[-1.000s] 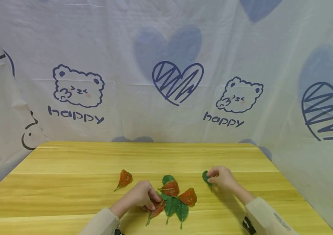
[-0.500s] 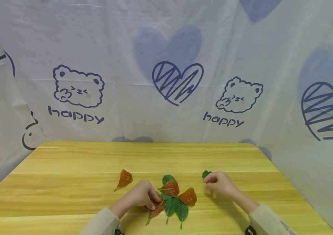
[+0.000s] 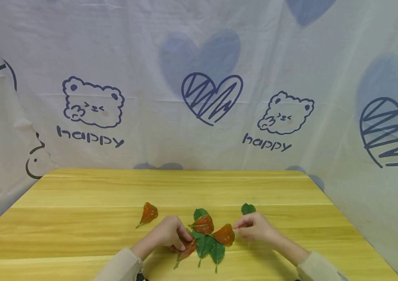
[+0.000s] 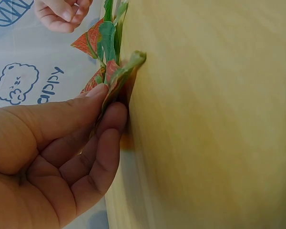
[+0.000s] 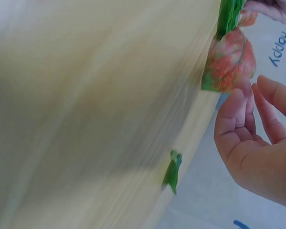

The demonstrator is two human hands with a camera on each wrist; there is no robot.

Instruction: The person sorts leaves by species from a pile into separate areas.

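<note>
My left hand (image 3: 172, 234) pinches a red leaf (image 4: 115, 83) with green edges between thumb and index finger, at the left side of a fan of overlapping leaves. In that fan are a green leaf (image 3: 217, 251), another green leaf (image 3: 204, 246), a red leaf (image 3: 204, 225) and, on the right, a red leaf (image 3: 225, 235). My right hand (image 3: 258, 227) has its fingers loosely bent and holds nothing; its fingertips are right at the edge of this right-hand red leaf. Behind the right hand a single green leaf (image 3: 248, 208) lies on the table.
Apart from the fan, a red leaf (image 3: 149, 213) lies on the left of the wooden table (image 3: 97, 191). A pale cloth (image 3: 142, 128) printed with bears and hearts hangs beyond the table's far edge.
My right hand has let go of the single green leaf, which stays on the table, and has moved left and nearer to the right-hand red leaf. The left hand has stayed put.
</note>
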